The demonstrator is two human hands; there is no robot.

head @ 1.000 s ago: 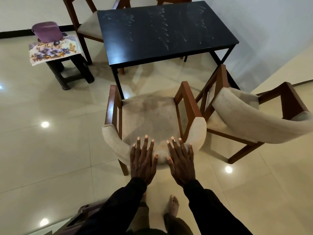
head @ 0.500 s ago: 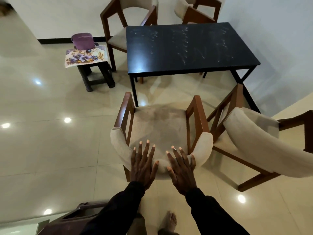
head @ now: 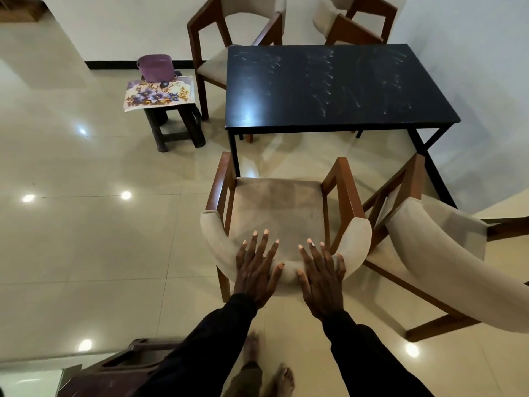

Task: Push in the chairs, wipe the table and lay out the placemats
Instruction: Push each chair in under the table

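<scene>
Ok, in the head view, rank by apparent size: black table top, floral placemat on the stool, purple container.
1. Black rectangular table top, largest by far.
2. Floral cloth placemat.
3. Purple plastic container, smallest, though not much smaller than the placemat.
All three sit similarly far from the camera.

Both hands [head: 286,273] flat on chair [head: 279,213] backrest, facing table [head: 337,87].

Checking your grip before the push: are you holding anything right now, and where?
Nothing is clasped. Both hands, left hand and right hand, lie flat with fingers spread on the padded top of the chair backrest, side by side at its middle.
</scene>
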